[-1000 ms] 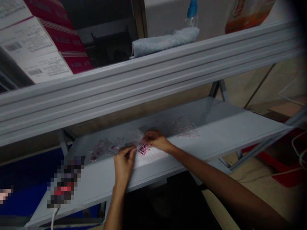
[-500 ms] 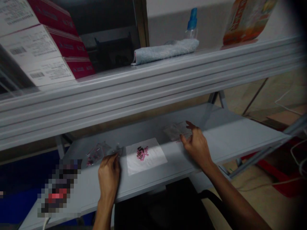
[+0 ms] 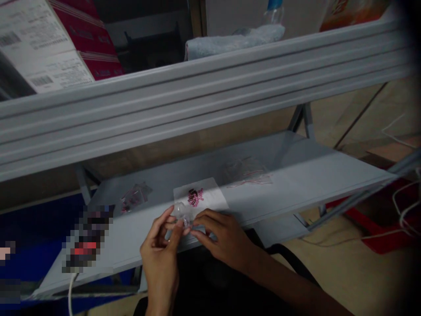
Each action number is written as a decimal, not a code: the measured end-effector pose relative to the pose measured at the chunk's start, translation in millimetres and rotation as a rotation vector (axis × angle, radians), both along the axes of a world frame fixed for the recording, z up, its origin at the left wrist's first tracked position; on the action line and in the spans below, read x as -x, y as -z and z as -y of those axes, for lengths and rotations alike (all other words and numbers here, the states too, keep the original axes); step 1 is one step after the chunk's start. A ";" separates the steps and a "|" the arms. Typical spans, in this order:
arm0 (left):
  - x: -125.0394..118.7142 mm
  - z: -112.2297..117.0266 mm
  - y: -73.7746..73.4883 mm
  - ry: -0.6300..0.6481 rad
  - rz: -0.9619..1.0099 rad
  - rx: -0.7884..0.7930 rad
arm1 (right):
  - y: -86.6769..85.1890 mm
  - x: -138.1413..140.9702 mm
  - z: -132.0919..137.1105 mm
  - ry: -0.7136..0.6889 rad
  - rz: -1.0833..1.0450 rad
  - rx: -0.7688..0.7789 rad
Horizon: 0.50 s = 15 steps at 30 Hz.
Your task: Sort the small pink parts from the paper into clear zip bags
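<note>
Left hand (image 3: 159, 245) and right hand (image 3: 226, 239) coming together, fingertips pinching a small clear plastic bag (image 3: 183, 215) just over the near edge of a white sheet (image 3: 210, 206). Bag judged light, soft and slippery, best gripped by its thin edges. Small dark-and-pink parts (image 3: 195, 197) lying on the sheet, too small to identify; a clear bag (image 3: 134, 197) and another clear bag (image 3: 246, 172) resting on a grey metal shelf (image 3: 305, 175). Grey aluminium rail (image 3: 197, 103) crossing above, carrying a folded towel (image 3: 230, 46); cartons (image 3: 82, 39) standing behind.
</note>
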State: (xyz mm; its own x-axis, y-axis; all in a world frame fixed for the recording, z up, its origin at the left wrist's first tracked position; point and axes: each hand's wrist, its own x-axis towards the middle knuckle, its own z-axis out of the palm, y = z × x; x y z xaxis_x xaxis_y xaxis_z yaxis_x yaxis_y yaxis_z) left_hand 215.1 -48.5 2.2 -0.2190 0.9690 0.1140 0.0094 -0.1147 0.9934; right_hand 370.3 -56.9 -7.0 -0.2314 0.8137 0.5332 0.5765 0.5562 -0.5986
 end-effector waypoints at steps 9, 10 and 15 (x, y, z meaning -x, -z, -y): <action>1.0 10.0 -12.9 0.072 0.060 0.097 | -8.0 -13.9 -1.9 -0.090 0.030 0.055; 3.8 11.0 -15.3 0.060 0.020 0.070 | -12.8 -17.4 -1.4 -0.094 -0.025 0.090; 21.2 9.6 -23.4 0.231 -0.105 -0.026 | -29.8 -37.5 3.5 -0.298 -0.215 0.362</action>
